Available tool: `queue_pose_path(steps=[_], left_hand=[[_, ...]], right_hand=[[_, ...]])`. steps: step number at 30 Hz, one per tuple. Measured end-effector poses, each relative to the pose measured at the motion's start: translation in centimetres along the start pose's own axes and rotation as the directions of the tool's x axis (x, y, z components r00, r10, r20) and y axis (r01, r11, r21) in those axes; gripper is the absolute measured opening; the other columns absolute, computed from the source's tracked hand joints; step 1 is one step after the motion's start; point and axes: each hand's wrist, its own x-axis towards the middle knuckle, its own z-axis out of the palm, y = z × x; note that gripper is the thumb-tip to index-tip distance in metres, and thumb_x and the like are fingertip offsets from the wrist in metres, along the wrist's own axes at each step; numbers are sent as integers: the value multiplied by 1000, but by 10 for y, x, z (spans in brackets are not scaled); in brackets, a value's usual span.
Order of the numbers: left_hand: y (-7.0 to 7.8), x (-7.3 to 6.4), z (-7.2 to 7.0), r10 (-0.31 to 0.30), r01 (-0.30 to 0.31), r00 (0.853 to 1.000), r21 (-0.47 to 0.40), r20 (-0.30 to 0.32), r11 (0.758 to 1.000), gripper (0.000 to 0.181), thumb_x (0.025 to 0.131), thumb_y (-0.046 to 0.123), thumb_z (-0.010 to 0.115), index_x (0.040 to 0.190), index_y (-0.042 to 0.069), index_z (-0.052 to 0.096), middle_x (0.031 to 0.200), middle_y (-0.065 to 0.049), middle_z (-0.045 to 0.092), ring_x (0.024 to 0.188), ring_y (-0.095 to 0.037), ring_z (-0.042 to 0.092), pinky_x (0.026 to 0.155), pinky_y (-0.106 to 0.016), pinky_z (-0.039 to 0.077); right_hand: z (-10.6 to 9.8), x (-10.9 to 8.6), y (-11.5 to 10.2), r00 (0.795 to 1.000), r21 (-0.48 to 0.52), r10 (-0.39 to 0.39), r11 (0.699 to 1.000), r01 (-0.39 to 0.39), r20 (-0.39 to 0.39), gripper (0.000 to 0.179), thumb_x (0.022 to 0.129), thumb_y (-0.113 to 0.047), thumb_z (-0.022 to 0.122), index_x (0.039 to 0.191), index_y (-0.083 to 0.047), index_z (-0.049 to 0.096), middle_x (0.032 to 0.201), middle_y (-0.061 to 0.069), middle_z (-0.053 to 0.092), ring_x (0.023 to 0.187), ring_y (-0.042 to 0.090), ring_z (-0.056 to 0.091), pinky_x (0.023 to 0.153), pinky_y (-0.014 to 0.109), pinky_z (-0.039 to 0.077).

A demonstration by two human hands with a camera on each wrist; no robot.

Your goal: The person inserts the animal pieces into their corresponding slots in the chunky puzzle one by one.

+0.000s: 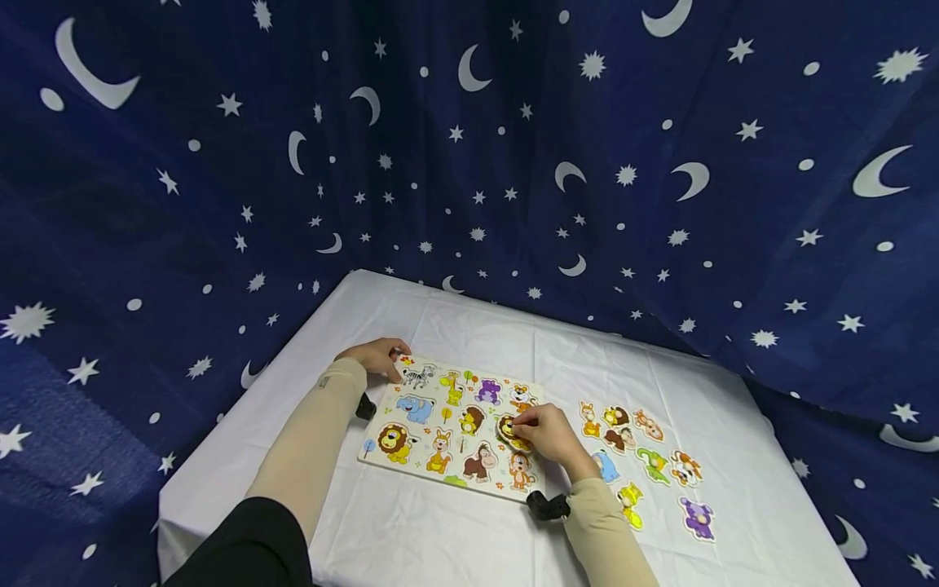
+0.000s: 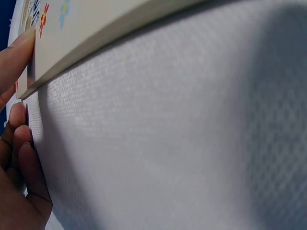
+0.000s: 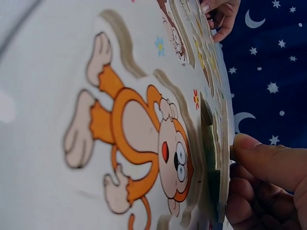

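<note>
A wooden puzzle board with printed animal recesses lies on the white cloth. My right hand pinches a lion puzzle piece between thumb and fingers, over the right side of the board. In the right wrist view the piece appears edge-on and slightly raised, with green print below it. The monkey recess lies beside it. My left hand holds the board's far left corner, near the zebra recess. In the left wrist view a fingertip rests at the board's edge while other fingers curl beside it.
Several loose animal pieces lie right of the board, among them a purple hippo, a green crocodile, a giraffe and a blue elephant. A dark blue curtain with moons and stars hangs behind the table.
</note>
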Motion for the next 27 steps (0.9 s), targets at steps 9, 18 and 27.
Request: queue_pose_path(steps=[9,18,27], left_hand=[[1,-2,0,6,-6,1000,-1,-3,1000,61,78,3,82,133,11,56,98,-4,42,92,-19,43,80,-31,34],[1,-2,0,-4,4,1000,8,-4,1000,61,79,5,82,134,12,56,100,-5,43,96,-19,43,83,-32,34],[-1,1,-1,2,-2,1000,-21,0,1000,63,77,2,82,133,11,56,99,-5,42,95,-20,44,83,-32,34]], right_hand=[[4,1,-3,1000,5,2,1000,-2,1,5,84,-2,75,88,0,78,84,11,74,70,8,59,63,21,48],[7,2,-9,1000,1,-21,1000,21,14,5,84,-2,74,86,-3,78,83,7,73,70,8,59,64,22,48],[13,2,-12,1000,2,-16,1000,16,20,4,85,-2,74,88,-2,78,86,8,73,72,9,60,64,22,49]])
